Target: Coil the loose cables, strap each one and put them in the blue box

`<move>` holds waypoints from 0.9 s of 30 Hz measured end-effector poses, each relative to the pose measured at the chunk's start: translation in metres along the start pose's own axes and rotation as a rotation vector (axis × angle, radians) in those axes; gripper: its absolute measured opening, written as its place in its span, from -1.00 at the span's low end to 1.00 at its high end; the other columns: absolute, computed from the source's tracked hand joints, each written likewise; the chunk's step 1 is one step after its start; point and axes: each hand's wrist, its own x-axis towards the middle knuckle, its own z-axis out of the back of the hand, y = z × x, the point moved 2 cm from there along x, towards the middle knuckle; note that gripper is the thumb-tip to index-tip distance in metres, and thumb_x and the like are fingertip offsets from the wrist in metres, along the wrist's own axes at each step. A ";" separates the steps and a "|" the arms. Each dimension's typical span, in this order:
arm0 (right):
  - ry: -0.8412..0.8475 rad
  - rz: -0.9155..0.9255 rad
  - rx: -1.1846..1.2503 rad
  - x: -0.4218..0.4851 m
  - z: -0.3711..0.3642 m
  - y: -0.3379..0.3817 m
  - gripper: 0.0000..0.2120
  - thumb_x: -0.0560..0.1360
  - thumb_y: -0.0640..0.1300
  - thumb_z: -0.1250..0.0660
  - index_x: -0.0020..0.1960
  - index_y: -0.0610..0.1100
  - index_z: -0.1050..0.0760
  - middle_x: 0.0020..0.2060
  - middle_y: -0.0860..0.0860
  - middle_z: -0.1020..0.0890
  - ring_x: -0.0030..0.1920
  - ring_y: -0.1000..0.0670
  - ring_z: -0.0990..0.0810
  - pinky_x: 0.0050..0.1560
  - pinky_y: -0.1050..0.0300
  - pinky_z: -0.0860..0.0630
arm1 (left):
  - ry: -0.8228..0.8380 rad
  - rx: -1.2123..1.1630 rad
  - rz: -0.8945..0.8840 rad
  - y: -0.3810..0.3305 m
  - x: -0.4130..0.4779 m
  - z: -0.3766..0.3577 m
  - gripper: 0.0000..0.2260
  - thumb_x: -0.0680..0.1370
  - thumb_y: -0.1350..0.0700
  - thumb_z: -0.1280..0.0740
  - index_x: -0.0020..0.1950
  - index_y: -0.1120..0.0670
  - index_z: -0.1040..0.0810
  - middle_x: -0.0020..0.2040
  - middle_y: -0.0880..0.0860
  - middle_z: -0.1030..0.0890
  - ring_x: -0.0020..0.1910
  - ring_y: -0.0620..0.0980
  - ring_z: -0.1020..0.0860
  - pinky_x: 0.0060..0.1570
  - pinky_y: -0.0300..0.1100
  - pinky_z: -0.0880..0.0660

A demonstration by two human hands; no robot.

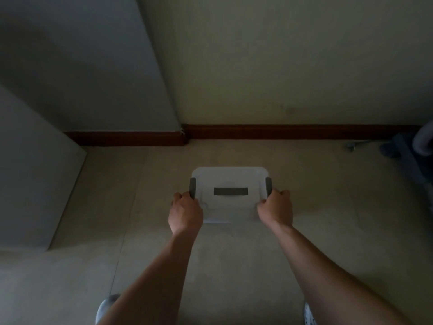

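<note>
A pale lidded plastic box point(230, 179) with grey side latches and a grey handle recess in its lid is in the middle of the view, over the floor near the wall. My left hand point(186, 213) grips its left side by the grey latch. My right hand point(275, 209) grips its right side the same way. The lid is on and hides the inside. No cables show. In this dim light the box looks whitish, and I cannot tell whether it rests on the floor or is lifted.
A dark brown skirting board point(281, 132) runs along the wall behind the box. A pale panel point(35, 184) leans at the left. Dark grey objects point(407, 148) lie at the right edge by the wall. My shoes point(106, 306) show at the bottom.
</note>
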 end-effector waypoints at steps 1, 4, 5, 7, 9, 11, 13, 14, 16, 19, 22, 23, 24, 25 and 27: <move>0.016 0.005 0.004 -0.003 -0.003 0.008 -0.67 0.53 -0.11 -0.32 0.24 -0.25 -0.49 0.18 -0.21 -0.42 0.11 -0.28 -0.56 0.10 -0.03 -0.54 | -0.009 -0.012 0.012 0.005 0.001 0.005 -0.71 0.65 0.08 -0.18 0.34 0.09 -0.48 0.22 0.09 -0.47 0.14 0.13 -0.53 0.06 0.09 -0.53; 0.085 0.029 0.042 -0.013 -0.018 0.042 -0.68 0.53 -0.10 -0.32 0.21 -0.25 -0.49 0.18 -0.19 -0.42 0.10 -0.28 -0.57 0.05 0.04 -0.50 | -0.002 0.002 -0.039 0.026 0.009 0.021 -0.55 0.59 -0.03 -0.25 0.47 0.03 -0.34 0.36 0.08 -0.43 0.29 0.12 -0.43 0.12 0.09 -0.53; 0.110 0.043 0.067 -0.017 -0.025 0.055 -0.68 0.52 -0.09 -0.33 0.20 -0.25 -0.49 0.18 -0.19 -0.42 0.09 -0.27 -0.58 0.03 0.06 -0.50 | 0.007 0.035 -0.066 0.032 0.012 0.027 -0.49 0.58 -0.09 -0.27 0.50 -0.02 -0.28 0.45 0.05 -0.35 0.36 0.12 -0.36 0.14 0.10 -0.51; 0.147 0.072 0.144 -0.024 -0.039 0.079 -0.66 0.49 -0.08 -0.34 0.19 -0.23 -0.50 0.17 -0.18 -0.43 0.07 -0.26 -0.58 0.06 0.04 -0.54 | -0.023 0.157 -0.109 0.043 0.019 0.038 -0.46 0.57 -0.19 -0.26 0.51 -0.12 -0.25 0.56 0.00 -0.18 0.43 0.13 -0.25 0.15 0.07 -0.52; 0.171 0.092 0.226 -0.029 -0.052 0.101 -0.64 0.47 -0.09 -0.35 0.21 -0.22 -0.52 0.15 -0.18 -0.46 0.06 -0.26 -0.57 0.10 0.01 -0.55 | -0.071 0.255 -0.150 0.052 0.026 0.047 -0.52 0.59 -0.21 -0.24 0.48 -0.14 -0.31 0.55 -0.01 -0.20 0.41 0.12 -0.28 0.17 0.02 -0.51; 0.188 0.131 0.288 -0.034 -0.065 0.126 -0.64 0.46 -0.10 -0.35 0.22 -0.21 -0.54 0.13 -0.19 -0.50 0.04 -0.25 -0.58 0.06 0.02 -0.56 | -0.062 0.233 -0.164 0.064 0.036 0.055 -0.57 0.62 -0.17 -0.21 0.47 -0.11 -0.37 0.54 -0.01 -0.27 0.42 0.11 -0.31 0.21 0.03 -0.49; 0.215 0.157 0.359 -0.038 -0.077 0.149 -0.68 0.45 -0.10 -0.35 0.17 -0.20 -0.56 0.10 -0.18 -0.55 -0.03 -0.19 -0.59 -0.07 0.08 -0.53 | -0.027 0.175 -0.158 0.074 0.050 0.064 -0.58 0.63 -0.13 -0.20 0.48 -0.06 -0.39 0.56 0.03 -0.27 0.47 0.11 -0.30 0.28 0.04 -0.46; 0.227 0.165 0.395 -0.039 -0.083 0.161 -0.69 0.45 -0.10 -0.35 0.15 -0.20 -0.57 0.08 -0.17 -0.58 -0.05 -0.17 -0.60 -0.12 0.13 -0.48 | -0.005 0.151 -0.151 0.078 0.059 0.068 -0.57 0.64 -0.10 -0.20 0.49 -0.02 -0.38 0.57 0.05 -0.25 0.48 0.12 -0.30 0.30 0.05 -0.44; 0.256 0.162 0.478 -0.039 -0.090 0.186 -0.67 0.44 -0.10 -0.35 0.17 -0.17 -0.58 0.06 -0.13 -0.64 -0.02 -0.13 -0.63 -0.14 0.19 -0.44 | 0.038 0.127 -0.160 0.085 0.077 0.078 -0.57 0.64 -0.05 -0.22 0.47 0.07 -0.38 0.57 0.11 -0.22 0.45 0.14 -0.35 0.30 0.03 -0.43; 0.314 0.162 0.509 -0.031 -0.096 0.220 -0.60 0.48 -0.10 -0.34 0.31 -0.13 -0.53 0.14 -0.10 -0.63 0.12 -0.16 -0.62 -0.05 0.18 -0.43 | 0.106 0.170 -0.198 0.094 0.108 0.088 -0.51 0.59 -0.06 -0.22 0.46 0.15 -0.36 0.54 0.21 -0.22 0.43 0.20 -0.37 0.33 -0.01 -0.39; 0.381 0.182 0.436 -0.018 -0.100 0.243 -0.51 0.49 -0.03 -0.35 0.40 -0.10 -0.46 0.25 -0.12 -0.60 0.22 -0.19 -0.58 0.08 0.11 -0.48 | 0.192 0.184 -0.161 0.094 0.138 0.103 -0.46 0.59 -0.02 -0.28 0.52 0.15 -0.28 0.55 0.23 -0.17 0.47 0.24 -0.31 0.38 0.02 -0.33; 0.404 0.201 0.406 -0.013 -0.099 0.251 -0.48 0.47 0.00 -0.35 0.41 -0.08 -0.45 0.28 -0.11 -0.58 0.23 -0.20 -0.57 0.13 0.09 -0.49 | 0.207 0.192 -0.158 0.093 0.147 0.108 -0.45 0.60 0.00 -0.30 0.53 0.15 -0.26 0.56 0.22 -0.14 0.48 0.25 -0.28 0.39 0.04 -0.31; 0.437 0.221 0.384 -0.011 -0.098 0.256 -0.43 0.44 0.04 -0.34 0.43 -0.06 -0.43 0.30 -0.10 -0.57 0.25 -0.20 -0.55 0.17 0.07 -0.49 | 0.221 0.200 -0.156 0.093 0.154 0.111 -0.43 0.60 -0.01 -0.31 0.55 0.14 -0.23 0.57 0.22 -0.12 0.50 0.25 -0.26 0.41 0.05 -0.29; 0.466 0.248 0.361 -0.006 -0.100 0.261 -0.33 0.37 0.10 -0.33 0.47 -0.01 -0.39 0.34 -0.08 -0.54 0.28 -0.19 -0.54 0.24 0.04 -0.48 | 0.227 0.205 -0.158 0.094 0.161 0.111 -0.40 0.61 -0.03 -0.30 0.57 0.13 -0.19 0.58 0.22 -0.08 0.52 0.24 -0.21 0.43 0.07 -0.26; 0.519 0.275 0.328 0.012 -0.112 0.264 -0.08 0.19 0.23 -0.31 0.53 0.06 -0.28 0.41 -0.05 -0.48 0.33 -0.17 -0.50 0.35 -0.05 -0.46 | 0.251 0.238 -0.156 0.097 0.168 0.112 -0.32 0.62 -0.09 -0.28 0.61 0.12 -0.05 0.62 0.22 0.05 0.59 0.21 -0.07 0.51 0.10 -0.18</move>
